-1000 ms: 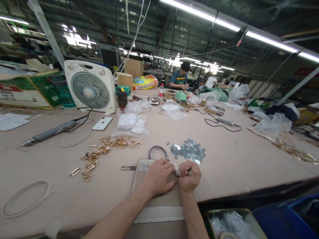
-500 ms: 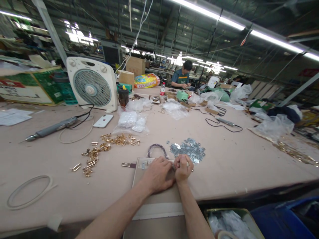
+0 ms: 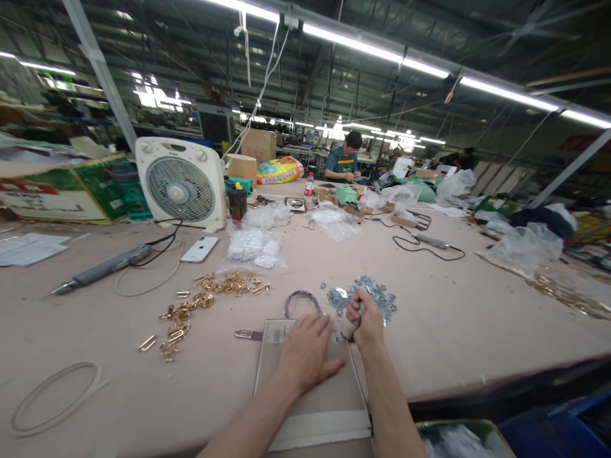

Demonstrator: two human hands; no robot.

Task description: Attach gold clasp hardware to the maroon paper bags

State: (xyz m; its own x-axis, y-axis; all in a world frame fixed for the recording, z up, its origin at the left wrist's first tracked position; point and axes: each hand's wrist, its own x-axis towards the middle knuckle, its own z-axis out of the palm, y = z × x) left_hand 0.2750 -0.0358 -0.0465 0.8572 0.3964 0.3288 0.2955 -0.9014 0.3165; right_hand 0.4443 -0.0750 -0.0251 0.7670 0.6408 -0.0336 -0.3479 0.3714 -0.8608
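Note:
A flat beige bag panel with a pale band along its near edge lies in front of me. At its far edge stands a purple-wrapped handle, and a dark strap with a gold buckle sticks out to the left. My left hand rests flat on the panel, fingers stretched out. In my fist, my right hand grips a short, thick, pale wrapped tool over the panel's far right corner; its exact kind is unclear. Just beyond that hand is a pile of small silver metal plates.
Gold buckles and fittings are scattered at left, near a grey electric screwdriver, a phone and a white box fan. A plastic bag of white parts lies behind. A co-worker sits across the table.
My right hand has moved right and lifted a little from beside my left hand, so the pale tool now shows. My left hand stays on the panel. The camera view has tilted up slightly.

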